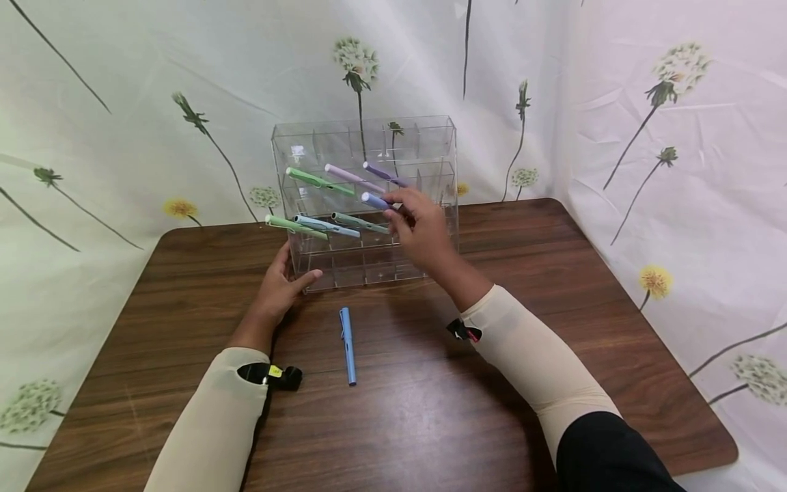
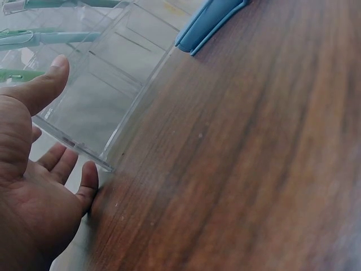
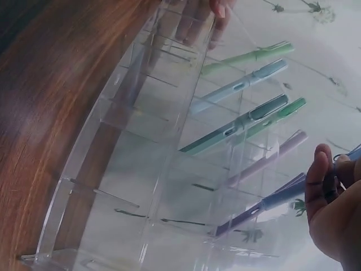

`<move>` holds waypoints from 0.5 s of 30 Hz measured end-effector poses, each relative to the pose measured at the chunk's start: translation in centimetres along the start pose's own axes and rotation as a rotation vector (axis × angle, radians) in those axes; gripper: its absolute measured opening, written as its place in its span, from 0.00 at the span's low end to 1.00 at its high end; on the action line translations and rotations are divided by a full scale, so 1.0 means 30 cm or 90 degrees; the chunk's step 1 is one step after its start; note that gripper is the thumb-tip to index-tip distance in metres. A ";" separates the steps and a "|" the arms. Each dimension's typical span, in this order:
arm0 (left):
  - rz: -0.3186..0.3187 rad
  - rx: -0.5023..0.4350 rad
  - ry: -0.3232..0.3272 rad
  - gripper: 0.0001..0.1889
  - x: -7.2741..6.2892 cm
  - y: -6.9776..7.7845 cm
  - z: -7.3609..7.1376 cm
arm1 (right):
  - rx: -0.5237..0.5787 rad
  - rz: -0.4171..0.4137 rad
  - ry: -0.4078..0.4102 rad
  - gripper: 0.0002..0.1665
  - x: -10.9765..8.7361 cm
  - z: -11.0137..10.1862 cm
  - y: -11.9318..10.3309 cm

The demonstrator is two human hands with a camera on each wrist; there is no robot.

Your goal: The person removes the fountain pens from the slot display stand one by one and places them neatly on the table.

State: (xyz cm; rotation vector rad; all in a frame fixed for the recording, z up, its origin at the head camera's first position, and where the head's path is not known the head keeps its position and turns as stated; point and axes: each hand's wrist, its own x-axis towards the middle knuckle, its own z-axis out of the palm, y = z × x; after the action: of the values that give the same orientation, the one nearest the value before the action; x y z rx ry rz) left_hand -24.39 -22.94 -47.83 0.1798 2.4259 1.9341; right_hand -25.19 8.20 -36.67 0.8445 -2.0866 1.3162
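A clear tiered pen organizer (image 1: pixel 350 268) stands at the back of the table. Between thumb and fingers, my right hand (image 1: pixel 421 229) pinches a periwinkle-blue pen (image 1: pixel 374 201) in front of its right half. My left hand (image 1: pixel 277 290) rests against the organizer's left side, thumb across the front edge and fingers loosely extended along the side wall. Slanting in the upper tier are a green pen (image 1: pixel 316 179), a lilac pen (image 1: pixel 350 176) and a purple pen (image 1: pixel 381 171). Below them lean a light green pen (image 1: pixel 295 227), a light blue pen (image 1: pixel 326 225) and a grey-green pen (image 1: pixel 358 222).
Another blue pen (image 1: pixel 348 345) lies lengthwise on the brown wooden table (image 1: pixel 418 424), in front of the organizer and between the forearms. A white curtain with dandelion prints (image 1: pixel 233 68) hangs close behind the table.
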 end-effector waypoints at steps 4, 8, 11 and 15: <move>-0.003 -0.001 0.000 0.54 0.002 0.000 0.001 | -0.007 -0.027 -0.016 0.14 -0.027 -0.008 -0.022; -0.009 -0.002 -0.001 0.55 0.004 0.002 0.002 | 0.010 0.011 -0.063 0.23 -0.056 -0.016 -0.049; -0.013 -0.002 0.000 0.55 0.005 0.005 0.003 | 0.037 0.057 -0.116 0.32 -0.079 -0.018 -0.067; -0.017 -0.004 0.000 0.55 0.006 0.006 0.005 | 0.086 0.101 -0.172 0.41 -0.113 -0.012 -0.078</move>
State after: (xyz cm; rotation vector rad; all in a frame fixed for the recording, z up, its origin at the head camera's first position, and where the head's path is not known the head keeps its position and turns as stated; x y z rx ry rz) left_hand -24.53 -22.75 -47.67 0.1458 2.4100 1.9304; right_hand -21.16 8.54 -37.57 0.9763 -2.3342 1.5115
